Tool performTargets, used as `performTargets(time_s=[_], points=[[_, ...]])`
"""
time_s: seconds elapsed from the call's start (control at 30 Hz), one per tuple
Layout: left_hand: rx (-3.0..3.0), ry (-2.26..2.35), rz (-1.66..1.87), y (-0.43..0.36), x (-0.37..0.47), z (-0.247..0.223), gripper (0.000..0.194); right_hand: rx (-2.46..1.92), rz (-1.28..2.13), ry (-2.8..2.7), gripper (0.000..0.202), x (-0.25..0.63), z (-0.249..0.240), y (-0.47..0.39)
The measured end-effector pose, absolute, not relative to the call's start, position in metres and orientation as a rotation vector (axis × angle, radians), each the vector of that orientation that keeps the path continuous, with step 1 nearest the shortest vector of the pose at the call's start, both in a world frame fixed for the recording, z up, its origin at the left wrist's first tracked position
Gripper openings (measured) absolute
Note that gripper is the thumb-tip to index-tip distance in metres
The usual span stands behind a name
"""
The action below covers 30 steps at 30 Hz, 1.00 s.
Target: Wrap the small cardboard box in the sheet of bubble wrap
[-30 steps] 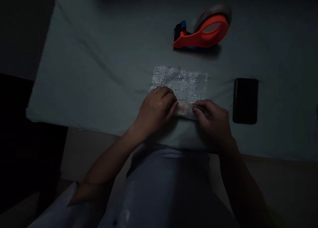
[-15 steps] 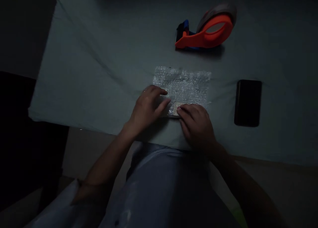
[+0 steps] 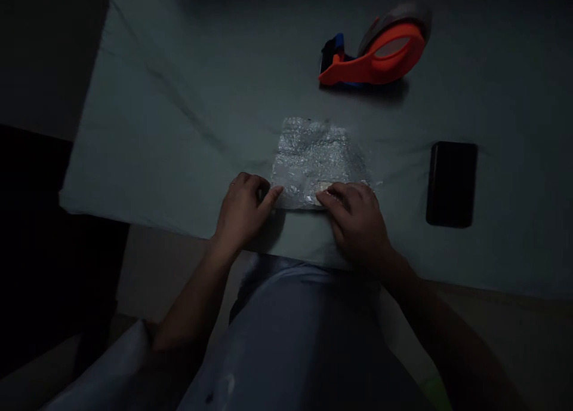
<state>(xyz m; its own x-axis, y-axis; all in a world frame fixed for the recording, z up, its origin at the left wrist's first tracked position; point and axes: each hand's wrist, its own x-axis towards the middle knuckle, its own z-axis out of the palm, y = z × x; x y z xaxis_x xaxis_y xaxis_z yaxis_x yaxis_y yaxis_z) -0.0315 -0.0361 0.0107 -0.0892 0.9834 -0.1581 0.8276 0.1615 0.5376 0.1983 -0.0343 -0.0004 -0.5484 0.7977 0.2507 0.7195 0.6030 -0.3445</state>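
A sheet of bubble wrap (image 3: 313, 154) lies on the cloth-covered table in front of me, its right side creased. A small pale flat piece (image 3: 323, 187) shows at its near edge, mostly hidden by my fingers; its kind is unclear in the dim light. My right hand (image 3: 358, 220) is closed over this piece and the wrap's near edge, thumb and fingers pressed on them. At the near left corner, my left hand (image 3: 244, 211) has its fingers curled and its thumb on the edge of the wrap, pinching it.
Beyond the wrap stands an orange and blue tape dispenser (image 3: 376, 64) with a roll of tape. To the right lies a black rectangular object (image 3: 452, 184), like a phone. A pale green cloth (image 3: 156, 148) covers the table, whose near edge runs just before my body.
My left hand has moved left and nearer to me, from over the wrap to its left corner. The wrap's right side has creased inward. My right hand keeps nearly the same place.
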Motion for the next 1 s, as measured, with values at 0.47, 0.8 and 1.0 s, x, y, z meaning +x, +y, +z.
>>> performTargets(time_s=[0.47, 0.8, 1.0], points=[[1.417, 1.82, 0.32, -0.018, -0.033, 0.027, 0.047, -1.231, 0.249, -2.464, 0.043, 0.201, -0.005, -0.037], [1.263, 1.738, 0.594, -0.016, -0.017, 0.007, 0.029, -1.246, 0.267, -2.448, 0.043, 0.2, -0.006, -0.037], [1.531, 1.847, 0.85, -0.014, 0.012, 0.0, 0.015, -1.244, 0.229, -2.483, 0.038, 0.2, -0.003, -0.036]])
